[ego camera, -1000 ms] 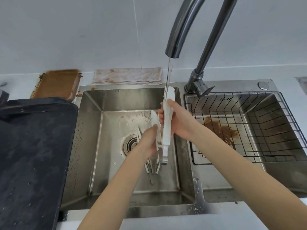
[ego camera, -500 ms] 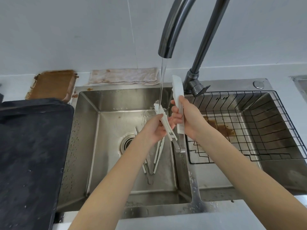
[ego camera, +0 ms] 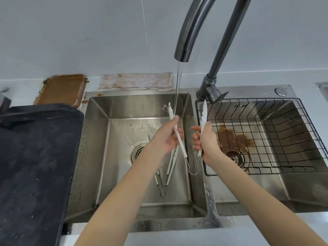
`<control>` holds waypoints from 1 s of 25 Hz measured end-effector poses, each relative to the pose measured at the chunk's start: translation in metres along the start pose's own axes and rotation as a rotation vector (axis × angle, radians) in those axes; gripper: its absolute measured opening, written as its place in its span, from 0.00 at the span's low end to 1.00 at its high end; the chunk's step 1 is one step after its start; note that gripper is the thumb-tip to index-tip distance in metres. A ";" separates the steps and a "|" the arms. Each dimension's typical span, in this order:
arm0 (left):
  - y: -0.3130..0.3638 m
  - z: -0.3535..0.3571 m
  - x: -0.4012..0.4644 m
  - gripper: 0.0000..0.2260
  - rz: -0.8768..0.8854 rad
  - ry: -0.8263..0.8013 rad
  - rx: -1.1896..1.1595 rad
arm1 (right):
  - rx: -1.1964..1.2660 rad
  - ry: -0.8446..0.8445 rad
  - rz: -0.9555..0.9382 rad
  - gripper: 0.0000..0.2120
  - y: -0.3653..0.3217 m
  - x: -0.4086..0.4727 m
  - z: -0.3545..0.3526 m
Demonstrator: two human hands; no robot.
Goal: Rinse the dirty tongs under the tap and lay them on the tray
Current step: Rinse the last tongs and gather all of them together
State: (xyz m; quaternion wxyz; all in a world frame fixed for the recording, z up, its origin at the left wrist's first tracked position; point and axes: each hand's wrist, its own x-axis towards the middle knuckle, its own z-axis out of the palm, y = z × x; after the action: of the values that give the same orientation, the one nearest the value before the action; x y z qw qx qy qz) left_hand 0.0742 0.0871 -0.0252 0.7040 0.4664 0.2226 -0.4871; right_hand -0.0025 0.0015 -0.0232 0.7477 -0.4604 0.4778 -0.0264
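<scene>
Under the running tap [ego camera: 182, 50], over the left sink basin [ego camera: 124, 157], both hands hold one pair of white tongs [ego camera: 177, 132] spread into a V. The left hand [ego camera: 166, 139] has its fingers curled round one arm, the right hand [ego camera: 204, 141] grips the other. Half a second ago the arms were closer together; now they are pulled wide apart. More tongs [ego camera: 165, 173] lie in the basin. A black tray [ego camera: 35, 157] sits on the tabletop's left edge. No writing is readable.

A pale grey tiled wall [ego camera: 88, 32] fills the upper frame. Below it runs a white countertop [ego camera: 21, 86], holding a stained cloth [ego camera: 136, 82] at centre and a brown-soiled dish [ego camera: 62, 88] at upper left.
</scene>
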 end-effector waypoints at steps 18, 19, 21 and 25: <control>-0.014 -0.002 -0.016 0.14 0.115 -0.031 0.048 | -0.008 -0.025 0.088 0.19 0.019 0.000 -0.023; -0.012 0.001 -0.016 0.15 0.120 -0.050 0.012 | 0.012 -0.045 0.092 0.19 0.018 0.000 -0.022; -0.006 0.006 -0.016 0.14 0.141 -0.088 -0.045 | 0.047 -0.084 0.102 0.19 0.016 -0.002 -0.019; 0.004 0.016 -0.013 0.08 0.143 -0.136 -0.198 | 0.168 -0.204 0.242 0.23 0.014 -0.007 -0.012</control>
State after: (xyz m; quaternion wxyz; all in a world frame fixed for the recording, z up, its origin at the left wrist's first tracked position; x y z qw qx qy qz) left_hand 0.0696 0.0797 -0.0062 0.7929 0.3753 0.1878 -0.4419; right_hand -0.0210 0.0055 -0.0299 0.8259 -0.3357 0.4474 0.0707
